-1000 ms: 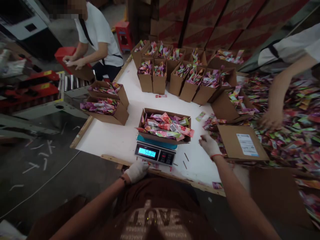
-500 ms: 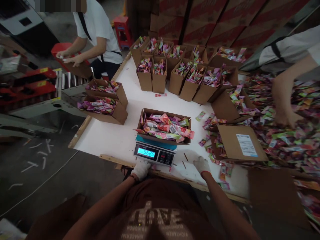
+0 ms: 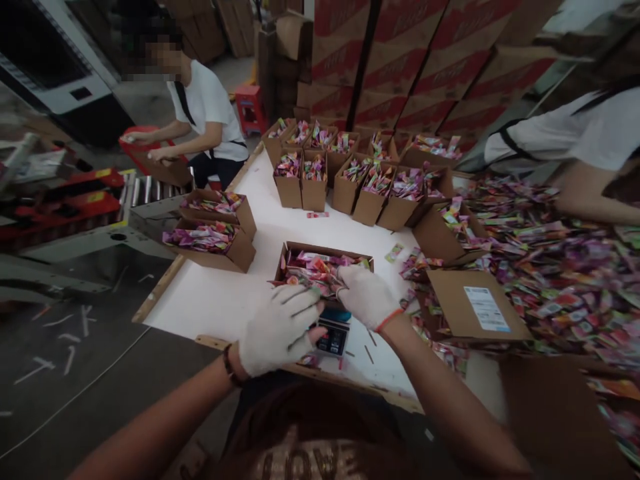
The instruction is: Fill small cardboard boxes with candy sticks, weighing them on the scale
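On the digital scale (image 3: pixel 333 339) stands an open carton (image 3: pixel 327 250) filled with small colourful wrapped packets (image 3: pixel 313 267). My left hand (image 3: pixel 280 328), in a white glove, stretches its fingers over the carton's near edge and covers the scale's display. Also gloved, my right hand (image 3: pixel 369 298) reaches into the right side of the carton. Its fingers are bent together against the packets, and what lies between them is hidden.
Several filled cartons (image 3: pixel 314 193) stand at the back of the white table (image 3: pixel 215 293). Two more (image 3: pixel 220 243) are at the left. A large heap of packets (image 3: pixel 560 280) lies right, beside a flapped carton (image 3: pixel 475 303). Two co-workers (image 3: pixel 207 107) (image 3: pixel 575 140) are nearby.
Both my hands have moved up from the table's front edge to the carton on the scale. The view has tilted up. The right co-worker's arm has moved away to the right.
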Demonstrator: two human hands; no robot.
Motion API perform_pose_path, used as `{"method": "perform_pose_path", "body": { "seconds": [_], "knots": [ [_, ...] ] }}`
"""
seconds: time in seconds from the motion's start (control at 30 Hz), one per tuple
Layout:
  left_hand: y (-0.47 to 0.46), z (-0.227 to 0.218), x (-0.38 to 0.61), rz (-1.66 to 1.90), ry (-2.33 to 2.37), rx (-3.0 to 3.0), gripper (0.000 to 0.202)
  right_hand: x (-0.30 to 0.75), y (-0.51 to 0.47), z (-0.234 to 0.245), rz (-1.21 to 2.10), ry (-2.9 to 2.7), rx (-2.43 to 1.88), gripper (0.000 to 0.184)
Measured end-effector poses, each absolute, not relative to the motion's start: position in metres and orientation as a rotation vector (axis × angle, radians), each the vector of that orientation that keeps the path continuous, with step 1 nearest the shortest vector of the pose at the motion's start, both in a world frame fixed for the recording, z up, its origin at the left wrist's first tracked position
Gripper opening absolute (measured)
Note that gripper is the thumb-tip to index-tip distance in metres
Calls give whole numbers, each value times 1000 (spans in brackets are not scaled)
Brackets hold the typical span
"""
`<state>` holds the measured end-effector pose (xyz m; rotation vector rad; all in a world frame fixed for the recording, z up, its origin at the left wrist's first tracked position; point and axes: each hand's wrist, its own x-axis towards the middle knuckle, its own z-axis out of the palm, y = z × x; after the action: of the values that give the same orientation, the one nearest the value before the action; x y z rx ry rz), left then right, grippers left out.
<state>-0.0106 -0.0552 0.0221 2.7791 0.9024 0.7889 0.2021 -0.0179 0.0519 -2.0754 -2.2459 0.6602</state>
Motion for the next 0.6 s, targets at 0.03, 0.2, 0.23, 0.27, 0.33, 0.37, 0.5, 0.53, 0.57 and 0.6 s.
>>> {"method": "perform_pose_path", "body": {
  "seconds": [0.03, 0.2, 0.23, 0.27, 0.33, 0.37, 0.5, 0.53, 0.57, 0.6],
  "knots": [
    [-47, 24, 0, 669, 905, 2812, 23, 200, -14, 51, 749, -2193, -2061, 8],
    [-32, 5, 23, 332, 1133, 2690, 29, 247, -23, 49, 821, -1672, -1920, 23],
    [-32, 5, 21, 326, 1121, 2663, 28, 266, -30, 49, 779, -1619, -1949, 25],
    [-33, 7, 17, 343, 1091, 2642, 27, 285, -37, 49, 736, -1597, -2015, 25],
    [-30, 17, 8, 469, 1095, 2590, 24, 318, -50, 46, 668, -1606, -2209, 20],
    [-26, 21, 3, 563, 1174, 2547, 24, 329, -54, 43, 654, -1618, -2303, 17],
    [7, 21, -14, 643, 1778, 2025, 31, 311, -49, 22, 966, -1737, -2310, 19],
    [15, 17, -20, 520, 1803, 1811, 37, 295, -45, 15, 1062, -1786, -2254, 23],
    [21, 12, -27, 401, 1774, 1597, 39, 276, -41, 9, 1117, -1826, -2192, 27],
    [24, 7, -36, 321, 1720, 1412, 38, 258, -37, 3, 1136, -1855, -2126, 30]
  ]
}}
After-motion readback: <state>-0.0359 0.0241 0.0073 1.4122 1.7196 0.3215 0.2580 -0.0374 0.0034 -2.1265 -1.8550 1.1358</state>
